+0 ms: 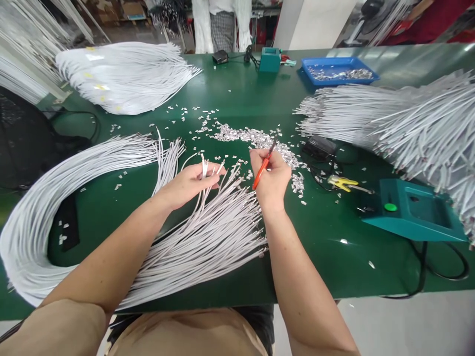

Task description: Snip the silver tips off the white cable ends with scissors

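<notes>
My left hand (193,182) is closed around a few white cables (204,167), whose ends stick up past the fingers. A large bundle of white cables (200,252) lies fanned out below it and curves back round the left side of the table. In my right hand (273,180) is an orange-handled hand tool (261,172) with a narrow dark tip pointing up and away; its exact kind is hard to make out. The fingers wrap round the handle, just right of the cable ends. Beyond both hands lies a scattered pile of small silvery pieces (241,133).
More white cable bundles lie at the back left (122,74) and right (345,111). A blue tray (308,79) holds small pieces. Yellow-handled pliers (343,184), a black adapter (319,147) and a teal device (404,222) are at right. Another person (432,22) is partly visible.
</notes>
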Demonstrator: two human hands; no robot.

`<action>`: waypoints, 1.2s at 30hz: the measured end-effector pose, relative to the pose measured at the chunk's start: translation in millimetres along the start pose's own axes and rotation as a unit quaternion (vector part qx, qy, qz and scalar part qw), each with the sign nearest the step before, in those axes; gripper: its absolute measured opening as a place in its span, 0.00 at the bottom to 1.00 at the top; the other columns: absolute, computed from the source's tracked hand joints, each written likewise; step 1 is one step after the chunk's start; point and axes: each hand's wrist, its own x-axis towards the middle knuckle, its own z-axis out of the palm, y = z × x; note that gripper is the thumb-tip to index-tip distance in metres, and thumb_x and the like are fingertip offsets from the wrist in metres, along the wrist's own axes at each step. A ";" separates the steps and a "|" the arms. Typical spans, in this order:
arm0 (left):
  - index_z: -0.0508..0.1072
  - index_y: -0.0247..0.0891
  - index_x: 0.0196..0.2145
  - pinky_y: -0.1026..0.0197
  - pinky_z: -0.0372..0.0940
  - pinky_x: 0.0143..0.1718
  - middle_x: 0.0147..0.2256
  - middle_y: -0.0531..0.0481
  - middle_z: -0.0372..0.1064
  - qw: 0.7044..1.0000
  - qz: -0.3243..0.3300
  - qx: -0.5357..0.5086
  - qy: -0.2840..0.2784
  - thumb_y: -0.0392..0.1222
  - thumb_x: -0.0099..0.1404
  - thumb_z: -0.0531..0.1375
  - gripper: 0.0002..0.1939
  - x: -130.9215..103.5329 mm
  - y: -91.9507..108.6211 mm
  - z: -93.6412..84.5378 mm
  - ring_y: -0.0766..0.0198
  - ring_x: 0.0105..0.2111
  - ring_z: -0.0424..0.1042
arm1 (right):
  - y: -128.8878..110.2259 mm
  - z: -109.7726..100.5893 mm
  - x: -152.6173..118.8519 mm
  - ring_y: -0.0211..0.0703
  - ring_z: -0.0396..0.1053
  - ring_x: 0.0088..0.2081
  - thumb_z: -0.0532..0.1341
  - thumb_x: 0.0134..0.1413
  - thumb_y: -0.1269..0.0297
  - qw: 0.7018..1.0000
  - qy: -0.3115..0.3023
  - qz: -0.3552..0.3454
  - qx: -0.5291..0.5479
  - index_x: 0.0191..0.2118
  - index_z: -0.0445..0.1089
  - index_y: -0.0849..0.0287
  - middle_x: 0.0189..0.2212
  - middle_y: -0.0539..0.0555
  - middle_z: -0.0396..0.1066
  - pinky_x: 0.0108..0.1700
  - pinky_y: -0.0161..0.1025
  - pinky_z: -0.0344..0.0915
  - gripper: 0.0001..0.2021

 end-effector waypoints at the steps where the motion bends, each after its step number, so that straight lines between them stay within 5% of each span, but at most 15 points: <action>1: 0.76 0.43 0.46 0.50 0.67 0.49 0.53 0.45 0.70 0.999 0.000 0.046 0.013 0.51 0.62 0.62 0.16 0.2 -0.8 -1.3 0.57 0.43 0.74 | -2.3 1.1 -1.8 0.38 0.66 0.31 0.62 0.51 0.62 0.999 -0.030 -0.001 0.021 0.29 0.75 0.57 0.28 0.50 0.71 0.38 0.39 0.64 0.06; 5: 0.77 0.42 0.46 0.49 0.65 0.49 0.45 0.46 0.75 0.991 0.016 0.120 0.054 0.50 0.62 0.61 0.17 0.6 -1.4 1.0 0.56 0.42 0.73 | -10.0 9.5 -11.9 0.38 0.67 0.32 0.63 0.49 0.64 0.989 -0.136 -0.010 0.050 0.29 0.76 0.55 0.28 0.49 0.71 0.40 0.39 0.64 0.04; 13: 0.65 0.39 0.26 0.59 0.65 0.36 0.28 0.54 0.69 0.989 0.050 -0.048 0.133 0.43 0.52 0.69 0.15 3.0 -1.5 20.1 0.64 0.30 0.70 | -7.1 14.7 -15.0 0.37 0.66 0.29 0.69 0.44 0.58 0.979 -0.168 0.075 0.088 0.24 0.74 0.58 0.25 0.48 0.71 0.36 0.37 0.63 0.09; 19: 0.60 0.40 0.26 0.61 0.66 0.33 0.25 0.56 0.68 0.986 0.049 -0.134 0.091 0.44 0.52 0.68 0.18 2.0 1.9 20.4 0.64 0.29 0.73 | -9.5 9.4 -10.2 0.37 0.66 0.27 0.69 0.43 0.50 0.938 -0.263 0.139 0.181 0.26 0.75 0.58 0.23 0.48 0.70 0.36 0.38 0.64 0.15; 25: 0.74 0.37 0.38 0.61 0.67 0.34 0.32 0.50 0.76 0.987 0.045 -0.051 0.147 0.43 0.54 0.67 0.14 2.1 1.1 9.8 0.61 0.32 0.75 | -1.6 2.6 -2.5 0.37 0.62 0.28 0.66 0.46 0.51 0.965 -0.244 0.082 -0.058 0.28 0.74 0.59 0.26 0.49 0.70 0.33 0.37 0.59 0.14; 29: 0.78 0.38 0.38 0.59 0.68 0.38 0.33 0.50 0.77 0.983 0.054 0.024 0.174 0.42 0.55 0.66 0.11 -0.1 4.6 9.0 0.61 0.33 0.74 | 1.2 4.7 -5.3 0.38 0.62 0.27 0.64 0.49 0.54 0.938 -0.251 0.008 -0.240 0.23 0.68 0.58 0.25 0.50 0.69 0.30 0.37 0.56 0.13; 36: 0.78 0.38 0.33 0.58 0.68 0.42 0.37 0.50 0.78 0.976 0.073 0.084 0.187 0.40 0.57 0.64 0.06 -1.9 9.0 14.1 0.60 0.37 0.74 | 0.7 7.5 -9.3 0.42 0.64 0.29 0.61 0.54 0.55 0.906 -0.261 -0.061 -0.328 0.25 0.69 0.57 0.26 0.53 0.69 0.31 0.38 0.54 0.13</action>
